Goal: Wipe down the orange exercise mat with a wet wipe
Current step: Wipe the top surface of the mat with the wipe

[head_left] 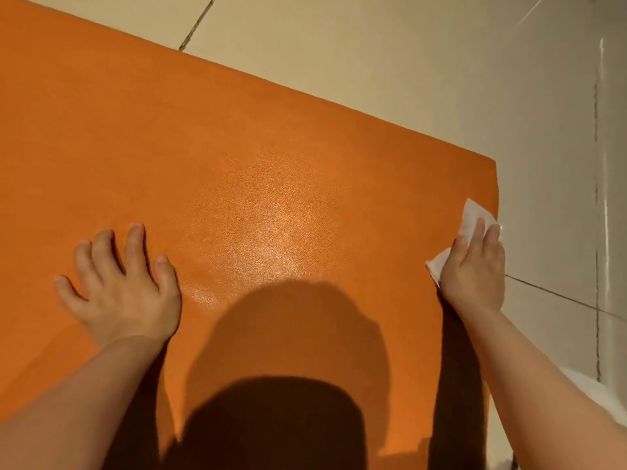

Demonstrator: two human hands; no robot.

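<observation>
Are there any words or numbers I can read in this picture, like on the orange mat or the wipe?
None: no words, numbers or signs show anywhere.
Orange mat: plain, only a bumpy texture.
Wet wipe under the right hand: blank white.
Floor tiles: bare, only grout lines.

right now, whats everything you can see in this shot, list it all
exercise mat: one, orange, flat on the floor, fills most of the view, with a shiny patch near its middle
wet wipe: one, white, at the mat's right edge under the right hand
floor tiles: several, cream, with dark grout lines, beyond and to the right of the mat
shadow: one, dark, cast on the near part of the mat
left hand: one, fingers spread, resting flat on the mat's left part
right hand: one, fingers straight, pressing the wipe onto the mat's right edge
</observation>
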